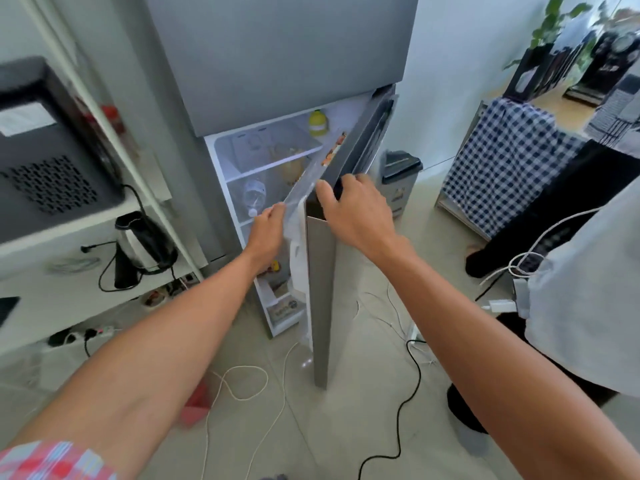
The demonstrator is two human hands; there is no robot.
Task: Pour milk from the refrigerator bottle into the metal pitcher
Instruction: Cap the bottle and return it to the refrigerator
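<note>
A grey refrigerator (277,57) stands ahead with its lower door (320,289) swung partly open, edge-on to me. My right hand (353,213) grips the top corner of that door. My left hand (268,230) reaches inside past the door's inner edge, fingers curled at the door shelf; what it touches is hidden by the door. A clear plastic bottle (254,197) lies on a middle shelf inside. A yellow-green container (318,123) sits at the top shelf's back. No metal pitcher is in view.
White shelving at left holds a black appliance (45,150) and an electric kettle (142,247). Cables (242,386) trail over the tiled floor. Another person (571,271) stands close at right. A checked cloth (502,174) covers a frame beyond; a small bin (400,174) stands beside the fridge.
</note>
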